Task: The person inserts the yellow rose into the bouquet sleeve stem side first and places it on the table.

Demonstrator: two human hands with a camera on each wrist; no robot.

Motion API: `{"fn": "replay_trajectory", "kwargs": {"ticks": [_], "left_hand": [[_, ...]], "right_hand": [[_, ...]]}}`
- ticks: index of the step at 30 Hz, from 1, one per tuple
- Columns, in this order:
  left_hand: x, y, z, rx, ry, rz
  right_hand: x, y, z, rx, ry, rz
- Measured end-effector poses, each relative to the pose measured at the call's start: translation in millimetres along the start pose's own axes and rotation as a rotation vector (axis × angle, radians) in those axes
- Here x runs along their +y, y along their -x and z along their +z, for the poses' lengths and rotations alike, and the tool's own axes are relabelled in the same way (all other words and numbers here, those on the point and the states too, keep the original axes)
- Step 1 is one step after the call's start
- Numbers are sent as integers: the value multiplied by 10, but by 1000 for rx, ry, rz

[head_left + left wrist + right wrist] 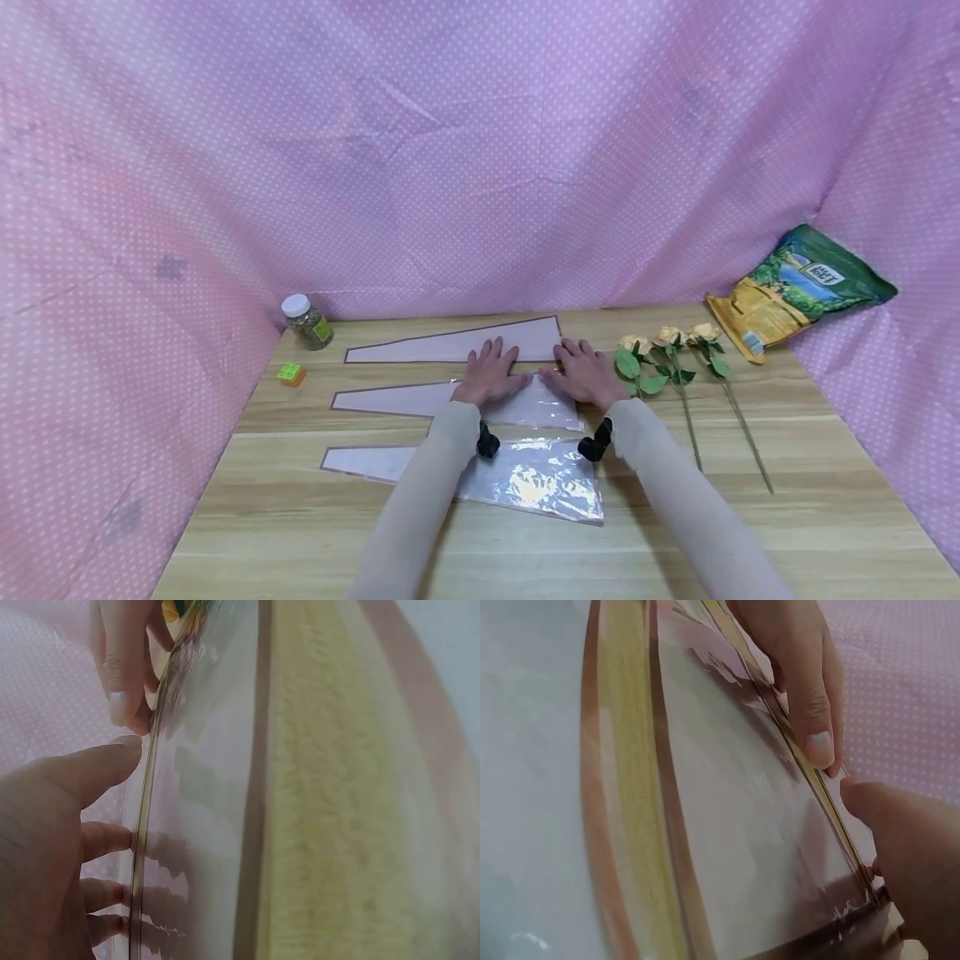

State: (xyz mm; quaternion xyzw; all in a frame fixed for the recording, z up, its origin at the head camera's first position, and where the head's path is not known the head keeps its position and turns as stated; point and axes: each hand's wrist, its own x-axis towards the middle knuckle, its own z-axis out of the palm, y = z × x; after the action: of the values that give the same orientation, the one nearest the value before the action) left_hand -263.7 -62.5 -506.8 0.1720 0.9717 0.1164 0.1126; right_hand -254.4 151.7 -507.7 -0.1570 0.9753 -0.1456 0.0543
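Observation:
Three tapered, pale translucent flower sleeves with dark borders lie one behind another: the far sleeve, the middle sleeve and the near sleeve. My left hand spreads straight fingers over the upper edge of the middle sleeve, fingertips reaching the far one. Beside it my right hand lies the same way near the sleeves' wide right ends. Both thumbs point toward each other, seen close together in the left wrist view. Glossy film stretches beside the fingers in the right wrist view.
Three pale yellow roses with long stems lie to the right. Behind them a green and yellow bag leans on the pink dotted cloth. At left stand a white-capped jar and a small green-orange block on the wooden table.

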Motion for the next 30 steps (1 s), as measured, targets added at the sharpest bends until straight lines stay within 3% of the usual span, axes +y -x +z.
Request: {"fn": "replay_trajectory", "kwargs": {"ticks": [10, 20, 23, 28, 30], "left_hand": [[15, -5, -8, -15, 12, -23], [18, -1, -45, -17, 57, -25], [16, -4, -47, -17, 59, -29], [19, 1, -38, -30, 55, -30], [21, 7, -36, -33, 55, -26]], "right_hand": [[-22, -1, 5, -10, -112, 51], [9, -129, -76, -60, -407, 111], [-14, -165, -123, -99, -597, 140], [-73, -159, -164, -240, -1118, 245], [-88, -143, -169, -293, -1273, 297]]}}
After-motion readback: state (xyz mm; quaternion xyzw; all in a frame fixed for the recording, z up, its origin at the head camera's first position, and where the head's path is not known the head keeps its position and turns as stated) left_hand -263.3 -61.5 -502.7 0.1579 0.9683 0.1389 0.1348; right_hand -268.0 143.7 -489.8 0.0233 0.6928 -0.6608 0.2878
